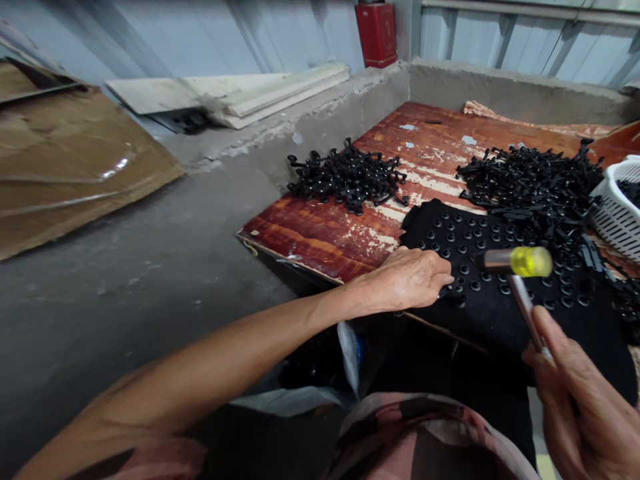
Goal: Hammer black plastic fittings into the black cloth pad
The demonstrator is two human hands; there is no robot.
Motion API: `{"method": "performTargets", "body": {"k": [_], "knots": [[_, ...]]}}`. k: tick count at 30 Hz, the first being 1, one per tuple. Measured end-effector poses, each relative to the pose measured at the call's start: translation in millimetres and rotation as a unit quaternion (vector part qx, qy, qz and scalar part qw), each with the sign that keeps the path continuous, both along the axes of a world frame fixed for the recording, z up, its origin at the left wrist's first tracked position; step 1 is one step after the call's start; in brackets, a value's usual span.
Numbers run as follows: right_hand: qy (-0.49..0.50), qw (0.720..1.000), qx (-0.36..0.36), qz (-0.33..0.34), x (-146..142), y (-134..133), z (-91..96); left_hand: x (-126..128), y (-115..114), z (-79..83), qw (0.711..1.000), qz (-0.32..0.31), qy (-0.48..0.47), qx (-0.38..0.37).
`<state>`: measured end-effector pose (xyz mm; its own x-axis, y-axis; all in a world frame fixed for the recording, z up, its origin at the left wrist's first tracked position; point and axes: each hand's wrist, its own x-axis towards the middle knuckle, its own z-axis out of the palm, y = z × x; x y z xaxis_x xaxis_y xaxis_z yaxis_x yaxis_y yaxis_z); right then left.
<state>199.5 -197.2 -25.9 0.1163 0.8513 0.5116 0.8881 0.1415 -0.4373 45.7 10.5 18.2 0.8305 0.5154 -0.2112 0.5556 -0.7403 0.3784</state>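
Observation:
My right hand (575,393) is wrapped round the handle of a hammer (527,262), whose head has a translucent yellow face and hangs above a black cloth (495,327). Rows of small round black parts (464,270) stand on that cloth. At the cloth's left front edge my left hand (413,277) is closed, thumb and fingers pinched together. Something small and dark shows by its fingertips, too hidden to name. The hammer head is to the right of my left hand and apart from it.
A worn red-brown board (320,237) carries a pile of black knobbed pieces (350,175) and a larger black heap (535,180). At right stands a white basket (620,213). Cardboard (75,160), pale planks (285,97) and a red tin (377,37) are by the wall. An open bag (295,402) lies below the board.

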Motion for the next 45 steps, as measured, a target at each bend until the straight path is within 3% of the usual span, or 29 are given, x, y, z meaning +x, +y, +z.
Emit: {"method": "performTargets", "body": {"k": [2,5,14,21,25,31,35,40,45], "knots": [[0.016,0.998,0.048,-0.04,-6,-1,0.4,0,-1,-0.1,1.0,-0.004,0.001,0.011],[0.042,0.996,0.064,-0.043,-9,-4,-3.4,0,-4,-0.1,0.999,-0.002,0.023,0.035],[0.005,0.999,0.002,0.052,8,-4,-9.5,3,-7,4.8,0.997,0.001,0.054,0.048],[0.011,0.999,-0.032,0.013,3,-4,-3.1,3,-7,4.8,0.998,0.01,0.044,0.034],[-0.012,0.997,-0.068,0.034,7,-1,-6.7,4,-8,7.8,0.997,0.015,0.06,0.038],[-0.033,0.999,-0.031,-0.002,9,-9,-2.6,5,-9,9.2,0.997,0.003,0.063,0.045],[-0.059,0.993,-0.102,0.028,12,-6,0.8,6,-9,9.9,0.997,0.012,0.057,0.043],[-0.037,0.999,-0.033,-0.004,9,-5,3.6,6,-8,9.9,0.997,0.015,0.061,0.034],[-0.053,0.994,-0.088,0.043,9,-5,3.6,6,-8,10.9,0.998,0.024,0.058,0.017]]}}
